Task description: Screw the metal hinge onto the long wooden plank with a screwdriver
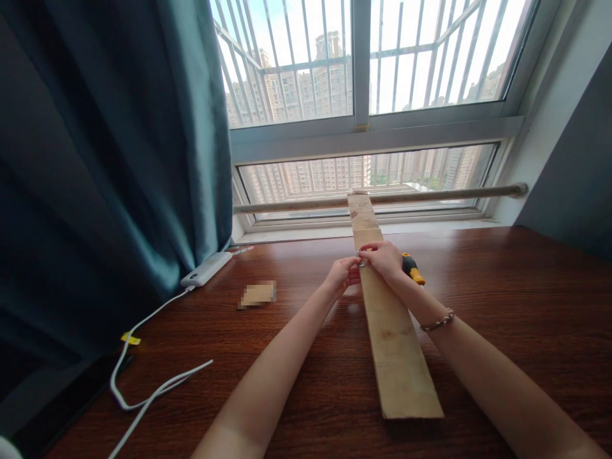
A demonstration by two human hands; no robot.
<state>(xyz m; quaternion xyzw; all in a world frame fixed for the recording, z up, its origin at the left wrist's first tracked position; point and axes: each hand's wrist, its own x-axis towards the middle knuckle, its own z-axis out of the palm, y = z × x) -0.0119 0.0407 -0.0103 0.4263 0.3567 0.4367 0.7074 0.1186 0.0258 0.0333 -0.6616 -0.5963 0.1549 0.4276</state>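
A long, narrow wooden board [396, 344] runs away from me, its far end resting on the rail below the window. At the board's left edge, about midway along, my left hand [343, 274] pinches at a small metal piece [361, 258]. From above, my right hand [382, 258] lies across the board with its fingertips closed on the same small piece. Fingers cover most of that piece, so its exact kind is unclear. Just right of my right hand, partly behind the wrist, lies a black and yellow tool handle [414, 269].
A white power strip or adapter [206, 269] with a white cable [157, 387] lies at the left by the blue curtain [191, 146]. A blurred tan piece [258, 294] rests on the brown tabletop [306, 382]. The pale rail [444, 194] crosses before the window.
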